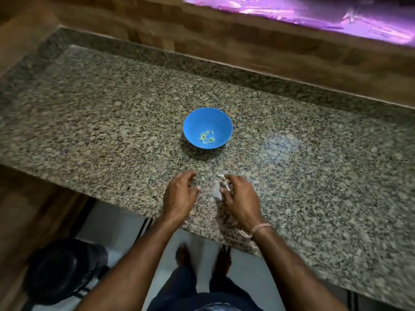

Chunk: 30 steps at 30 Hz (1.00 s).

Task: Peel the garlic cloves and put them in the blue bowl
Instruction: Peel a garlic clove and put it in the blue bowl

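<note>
The blue bowl (pixel 207 127) stands in the middle of the granite counter (pixel 112 122), with several pale peeled garlic cloves (pixel 206 137) lying in its bottom. Nearer the counter's front edge, my left hand (pixel 179 194) hovers with its fingers loosely curled and nothing in it. My right hand (pixel 239 196) is beside it, fingers curled over pale garlic skins and pieces (pixel 219 190) on the counter. A small pale scrap (pixel 220 175) lies just beyond its fingertips. Blur hides whether the right hand grips anything.
A wooden wall (pixel 247 46) runs behind the counter, with a bright purple-lit strip at the top right. A dark round object (pixel 65 270) sits on the floor at the lower left. My feet stand on the pale floor below the counter edge.
</note>
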Available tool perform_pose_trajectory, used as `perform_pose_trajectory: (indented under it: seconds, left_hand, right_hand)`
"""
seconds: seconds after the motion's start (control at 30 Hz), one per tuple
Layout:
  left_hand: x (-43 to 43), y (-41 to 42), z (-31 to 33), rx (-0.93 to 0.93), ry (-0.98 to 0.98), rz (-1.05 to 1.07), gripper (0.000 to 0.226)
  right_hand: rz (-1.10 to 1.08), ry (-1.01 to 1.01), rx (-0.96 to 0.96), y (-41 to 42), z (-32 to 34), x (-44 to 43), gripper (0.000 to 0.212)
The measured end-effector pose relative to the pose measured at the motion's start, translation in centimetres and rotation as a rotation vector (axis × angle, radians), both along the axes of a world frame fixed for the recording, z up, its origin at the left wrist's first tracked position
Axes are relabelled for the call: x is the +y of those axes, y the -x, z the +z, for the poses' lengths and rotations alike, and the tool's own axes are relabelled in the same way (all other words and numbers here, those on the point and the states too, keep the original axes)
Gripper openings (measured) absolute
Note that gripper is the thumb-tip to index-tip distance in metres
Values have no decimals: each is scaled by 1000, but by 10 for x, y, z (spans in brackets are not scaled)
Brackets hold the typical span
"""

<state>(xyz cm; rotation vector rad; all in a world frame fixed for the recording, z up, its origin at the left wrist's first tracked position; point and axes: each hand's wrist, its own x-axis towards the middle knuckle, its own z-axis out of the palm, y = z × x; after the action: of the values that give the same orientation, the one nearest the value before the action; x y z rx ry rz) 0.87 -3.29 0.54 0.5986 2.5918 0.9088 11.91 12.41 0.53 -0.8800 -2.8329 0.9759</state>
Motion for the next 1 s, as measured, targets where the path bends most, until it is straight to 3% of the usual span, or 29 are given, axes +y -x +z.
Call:
perform_pose_trajectory:
  seconds: [0.2, 0.3, 0.43, 0.6, 0.73, 0.87, 1.0]
  left_hand:
    - [23, 33, -28, 91, 15, -180, 30]
    - [28, 36, -32, 147, 39, -226, 13]
    - [27, 37, -32, 166, 12, -236, 8]
    - [47, 52, 1, 212, -149, -137, 5]
    - [84, 89, 16, 306, -129, -49, 8]
    - [97, 109, 12, 361, 4, -88, 26]
    - [85, 58, 7, 432, -105, -235, 14]
  right_hand:
    - [15, -167, -226, 30, -9, 32, 67]
    - [-13, -170, -259, 43, -7, 35, 74]
    - [-71, -174, -274, 51, -11, 34, 85]
    - [-115, -168, -265, 52, -19, 33, 87]
    - [-120, -156, -256, 51, -19, 34, 88]
    - [-106, -151, -228, 48, -18, 37, 88]
    - [-89, -157, -203, 47, -18, 41, 83]
